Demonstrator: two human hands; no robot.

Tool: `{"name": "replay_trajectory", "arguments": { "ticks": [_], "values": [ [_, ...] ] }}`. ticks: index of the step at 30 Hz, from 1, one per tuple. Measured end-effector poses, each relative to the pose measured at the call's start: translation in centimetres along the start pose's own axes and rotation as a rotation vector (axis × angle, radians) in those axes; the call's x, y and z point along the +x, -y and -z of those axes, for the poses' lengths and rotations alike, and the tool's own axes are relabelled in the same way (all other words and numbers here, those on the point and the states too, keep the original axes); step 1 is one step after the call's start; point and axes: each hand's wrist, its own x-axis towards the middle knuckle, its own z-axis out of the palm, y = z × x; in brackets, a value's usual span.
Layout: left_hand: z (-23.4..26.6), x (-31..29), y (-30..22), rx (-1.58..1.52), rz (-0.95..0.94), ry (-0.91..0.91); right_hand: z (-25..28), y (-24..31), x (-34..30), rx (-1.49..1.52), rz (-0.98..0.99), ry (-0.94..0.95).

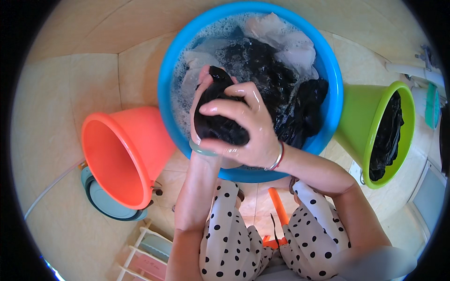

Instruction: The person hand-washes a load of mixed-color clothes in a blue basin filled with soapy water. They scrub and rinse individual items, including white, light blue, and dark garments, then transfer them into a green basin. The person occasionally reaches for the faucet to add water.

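Note:
A bunched, wet black cloth (220,122) is gripped between my two hands above the near left part of a blue basin (335,100). My left hand (202,89) lies under and behind the cloth, mostly hidden by it, with only fingertips and the palm's edge showing. From the right, my right hand (248,122) curls its fingers over the cloth, thumb along the near side. Sudsy water in the basin holds black clothes (262,65) and pale pinkish-white clothes (297,47). The exact kind of garment in my hands cannot be made out.
An orange-red bucket (159,136) leans left of the basin, beside a grey-blue folding basin (105,201). On the right, a green bucket (361,117) holds black cloth (386,140). A white rack (136,248) stands at the lower left; an orange bar (279,206) lies between my legs.

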Motion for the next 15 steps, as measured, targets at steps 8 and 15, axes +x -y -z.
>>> {"name": "replay_trajectory", "arguments": {
  "ticks": [8,15],
  "values": [
    [-3.2,0.4,0.2,1.153,-0.660,-0.384,-1.5,0.3,0.5,0.543,-0.632,-0.303],
    [-2.1,0.3,2.4,1.630,-0.988,-0.143,-0.7,-1.2,-0.4,1.023,-0.936,-0.366]
  ]
}}
